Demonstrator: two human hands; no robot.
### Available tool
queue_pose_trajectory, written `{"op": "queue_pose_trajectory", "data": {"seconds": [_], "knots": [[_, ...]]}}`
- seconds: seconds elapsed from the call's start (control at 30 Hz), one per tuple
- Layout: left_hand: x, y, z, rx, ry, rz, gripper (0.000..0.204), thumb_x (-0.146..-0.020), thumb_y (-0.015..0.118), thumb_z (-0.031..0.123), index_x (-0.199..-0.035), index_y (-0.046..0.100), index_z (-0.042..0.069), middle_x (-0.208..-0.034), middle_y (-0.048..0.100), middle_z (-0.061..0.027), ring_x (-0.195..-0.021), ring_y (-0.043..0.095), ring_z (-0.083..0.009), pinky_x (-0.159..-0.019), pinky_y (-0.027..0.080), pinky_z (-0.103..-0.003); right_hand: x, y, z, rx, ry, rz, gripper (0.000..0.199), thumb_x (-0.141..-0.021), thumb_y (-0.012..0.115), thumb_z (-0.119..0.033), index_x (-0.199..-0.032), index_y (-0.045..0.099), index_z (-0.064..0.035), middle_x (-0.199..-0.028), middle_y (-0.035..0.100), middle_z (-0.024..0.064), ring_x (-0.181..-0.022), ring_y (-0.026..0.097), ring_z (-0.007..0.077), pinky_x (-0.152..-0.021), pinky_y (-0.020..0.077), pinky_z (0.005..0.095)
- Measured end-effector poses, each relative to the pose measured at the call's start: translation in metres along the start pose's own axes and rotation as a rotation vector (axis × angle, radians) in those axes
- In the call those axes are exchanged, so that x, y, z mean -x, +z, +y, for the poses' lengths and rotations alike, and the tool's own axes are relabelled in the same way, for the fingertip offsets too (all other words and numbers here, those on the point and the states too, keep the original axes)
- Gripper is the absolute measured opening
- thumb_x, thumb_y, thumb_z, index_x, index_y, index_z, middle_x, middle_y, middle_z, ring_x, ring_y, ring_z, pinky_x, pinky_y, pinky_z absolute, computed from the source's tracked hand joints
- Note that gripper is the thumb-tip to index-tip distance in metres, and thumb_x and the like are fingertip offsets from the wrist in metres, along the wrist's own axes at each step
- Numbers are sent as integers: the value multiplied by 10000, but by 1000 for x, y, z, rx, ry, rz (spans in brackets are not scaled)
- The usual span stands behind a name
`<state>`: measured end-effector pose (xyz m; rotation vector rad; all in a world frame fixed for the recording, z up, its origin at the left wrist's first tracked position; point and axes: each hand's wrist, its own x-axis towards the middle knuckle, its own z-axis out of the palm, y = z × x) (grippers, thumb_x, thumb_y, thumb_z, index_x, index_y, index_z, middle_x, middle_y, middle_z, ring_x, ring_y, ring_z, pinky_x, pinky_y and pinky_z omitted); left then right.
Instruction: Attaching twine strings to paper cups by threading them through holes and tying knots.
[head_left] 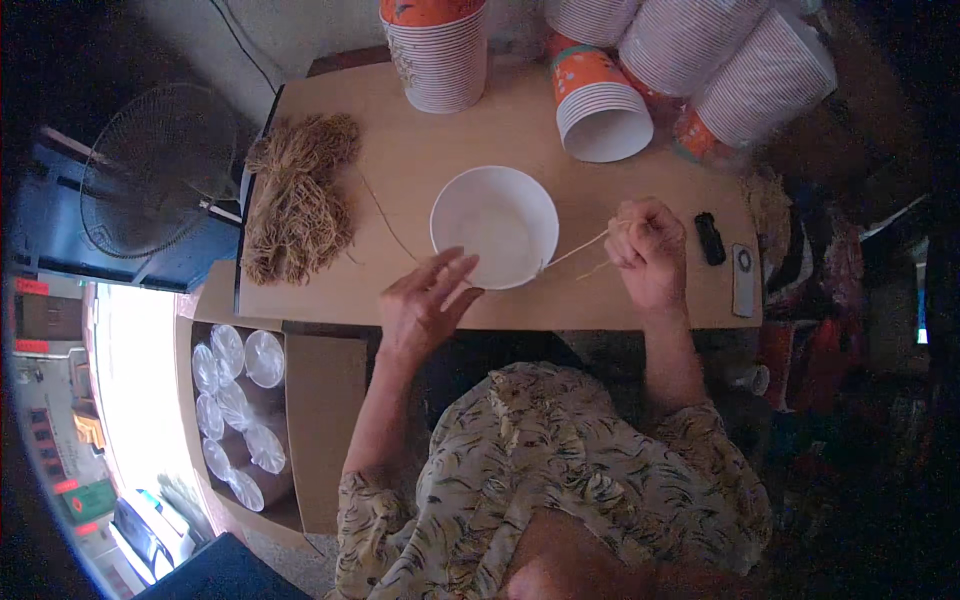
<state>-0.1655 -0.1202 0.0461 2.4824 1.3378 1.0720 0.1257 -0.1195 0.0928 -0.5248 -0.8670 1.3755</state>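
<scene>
A round white bowl [496, 222] sits near the middle of the tabletop, its open mouth facing up. At its near left rim is my left hand [422, 308], with fingertips over the edge and the thumb just outside, gripping the rim. My right hand [648, 255] is closed in a pinch, right of the bowl. It holds a thin tan string [575, 252] that stretches to the bowl's near right rim. Another length of string [386, 215] curves across the table toward my left fingers. What the string does beneath the bowl is hidden.
A bundle of tan strings [302, 200] lies at the table's left. Stacks of paper buckets [445, 65] and a tipped stack [606, 120] stand at the back. A black object [709, 238] lies right. Below left, an open carton [325, 430] holds wrapped bowls. A fan [160, 170] stands left.
</scene>
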Motion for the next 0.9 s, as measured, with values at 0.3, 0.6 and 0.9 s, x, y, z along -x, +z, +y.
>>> {"op": "queue_pose_trajectory", "data": {"seconds": [0.3, 0.6, 0.9], "knots": [[-28, 17, 2, -197, 93, -140, 136, -867, 671, 214, -974, 620, 148, -792, 610, -24, -680, 647, -243, -554, 526, -385, -3, 43, 3, 476, 33, -44, 228, -940, 625, -211, -1044, 632, -8, -781, 574, -11, -614, 470, 48, -537, 360, 197], [-64, 47, 30, 352, -204, 15, 320, -996, 548, 257, -1237, 592, 53, -939, 678, -109, -685, 675, -204, -528, 508, -331, -19, 50, 35, 83, 315, 209, 181, -967, 600, -229, -981, 595, -49, -628, 400, -56, -522, 336, 40, -482, 275, 213], [-19, 47, 45, 1262, -642, -447, 439, -990, 573, 371, -1330, 548, 93, -1042, 686, -53, -821, 644, -81, -624, 496, -248, -18, 39, 60, -69, 303, 174, 319, -915, 671, -323, -982, 597, -20, -650, 461, -7, -534, 374, 56, -482, 306, 223]]}}
